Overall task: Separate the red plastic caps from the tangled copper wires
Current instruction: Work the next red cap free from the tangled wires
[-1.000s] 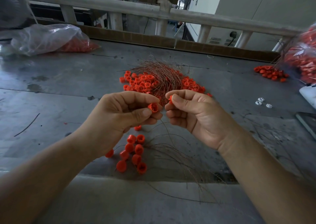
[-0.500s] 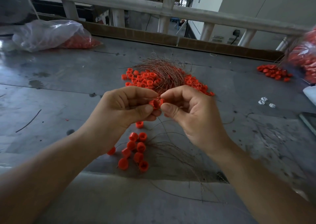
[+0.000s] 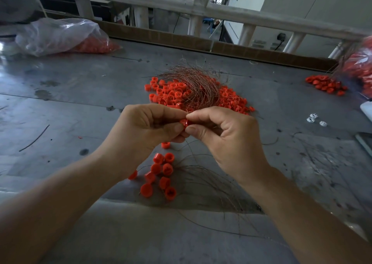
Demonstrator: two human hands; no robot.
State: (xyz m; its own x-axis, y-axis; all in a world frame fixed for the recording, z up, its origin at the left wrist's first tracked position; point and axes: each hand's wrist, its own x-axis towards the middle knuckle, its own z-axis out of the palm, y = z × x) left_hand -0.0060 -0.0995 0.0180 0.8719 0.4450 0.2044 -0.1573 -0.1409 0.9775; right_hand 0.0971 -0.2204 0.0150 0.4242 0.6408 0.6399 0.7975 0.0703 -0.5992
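My left hand point(image 3: 141, 130) and my right hand point(image 3: 225, 136) meet fingertip to fingertip above the table, both pinching one red cap point(image 3: 183, 122) that is mostly hidden between them. Behind the hands lies a tangle of copper wires point(image 3: 193, 86) on a heap of red caps point(image 3: 171, 91). Below the hands, several loose red caps point(image 3: 161, 175) sit on the grey table point(image 3: 80, 94), with thin loose wires point(image 3: 211, 181) spread to their right.
A clear plastic bag point(image 3: 60, 36) with red caps lies at the far left. Another small pile of red caps point(image 3: 326, 85) and a bag of caps point(image 3: 360, 68) are at the far right. Small white bits point(image 3: 314, 119) lie at right. A railing point(image 3: 181, 7) runs behind the table.
My hands, apart a second ago with a cap in each, have come together on one cap; the camera view has shifted slightly down.
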